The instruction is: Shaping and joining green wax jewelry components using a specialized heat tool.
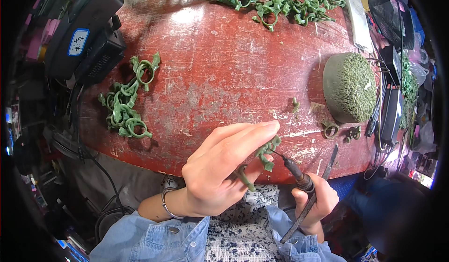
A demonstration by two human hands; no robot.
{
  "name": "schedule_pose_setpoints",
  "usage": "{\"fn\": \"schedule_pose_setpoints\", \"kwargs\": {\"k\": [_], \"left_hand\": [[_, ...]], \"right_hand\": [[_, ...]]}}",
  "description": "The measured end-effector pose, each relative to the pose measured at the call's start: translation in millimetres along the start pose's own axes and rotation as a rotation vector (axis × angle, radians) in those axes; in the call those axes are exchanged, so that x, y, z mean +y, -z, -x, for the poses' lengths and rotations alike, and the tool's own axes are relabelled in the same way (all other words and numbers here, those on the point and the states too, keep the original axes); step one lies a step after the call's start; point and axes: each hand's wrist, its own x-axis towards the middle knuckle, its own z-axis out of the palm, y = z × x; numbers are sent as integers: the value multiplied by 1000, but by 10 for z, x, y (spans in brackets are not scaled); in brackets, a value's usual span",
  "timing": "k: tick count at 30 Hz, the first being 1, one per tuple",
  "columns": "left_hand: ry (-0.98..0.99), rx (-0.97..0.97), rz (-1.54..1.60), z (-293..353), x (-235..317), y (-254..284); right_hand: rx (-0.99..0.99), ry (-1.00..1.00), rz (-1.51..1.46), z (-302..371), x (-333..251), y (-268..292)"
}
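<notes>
In the middle near the table's front edge, my left hand (213,166) is closed on a green wax ring (267,155), held between thumb and fingers. Its band shows below the fingers, and a leafy ornamental part faces right. My right hand (322,200) grips a dark wax pen (294,170), whose thin metal tip meets or nearly meets the ornament; I cannot tell if they touch. A long narrow metal tool with a blade-like end (331,161) also lies in the right hand, its textured handle slanting toward my lap.
On the red, scratched table (224,75), a round block (348,88) with a crumbly green top stands right. Near it lie a loose ring (331,130) and small green pieces (354,133). Green rings heap at left (124,105) and at the back (290,0). A black device (82,37) stands far left.
</notes>
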Motion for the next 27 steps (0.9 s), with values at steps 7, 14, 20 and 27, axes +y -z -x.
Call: {"fn": "schedule_pose_setpoints", "kwargs": {"k": [7,14,20,27], "left_hand": [[5,2,-21,7,5,-7],[13,11,4,11,1,-10],[39,0,35,25,0,3],[44,-11,56,21,-5,8]], "right_hand": [[-27,-7,-19,-7,8,4],[-25,-10,-24,-24,-3,9],[-46,-40,-6,-6,-6,19],[6,-263,-195,54,17,-2]]}}
